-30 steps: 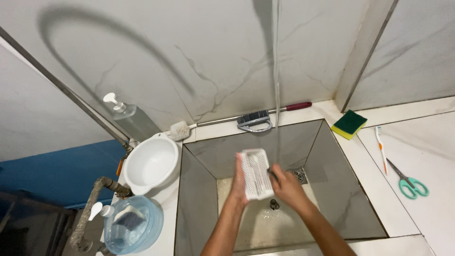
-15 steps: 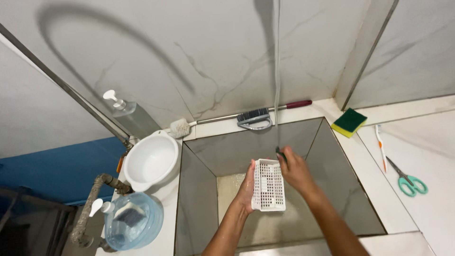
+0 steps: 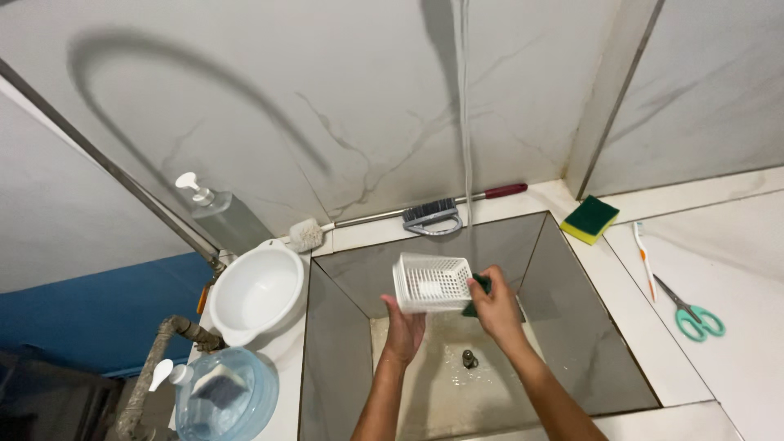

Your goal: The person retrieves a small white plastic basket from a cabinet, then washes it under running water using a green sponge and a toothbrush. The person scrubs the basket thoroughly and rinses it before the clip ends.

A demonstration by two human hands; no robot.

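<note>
My left hand holds a small white perforated plastic basket from below, over the steel sink. The basket's open side faces me. My right hand grips a dark green scrub pad pressed against the basket's right end. A thin stream of water falls from above just behind the basket. The sink drain lies below the hands.
A white bowl, clear soap pump bottle and blue-lidded water jug sit left of the sink. A long-handled brush lies behind it. A yellow-green sponge, toothbrush and green scissors rest on the right counter.
The basket has been turned from upright on its end to lying level with its open side toward me. My right hand moved to its right end.
</note>
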